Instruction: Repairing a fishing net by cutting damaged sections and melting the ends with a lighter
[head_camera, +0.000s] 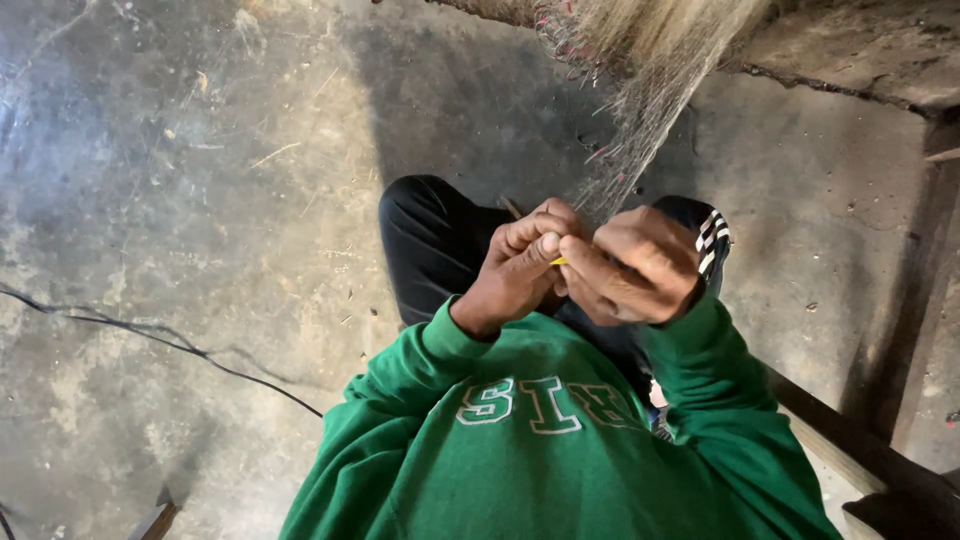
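two hands, one net, one cable

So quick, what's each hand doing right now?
Left hand: closed, pinching the fishing net and a small yellow tool.
Right hand: closed on the same net strands.

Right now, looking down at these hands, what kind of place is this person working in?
Probably a rough shed or workshop, perhaps for net mending. The concrete floor is bare and stained, a fine net hangs down to both hands, and a loose black cable trails across the floor beside worn timber beams.
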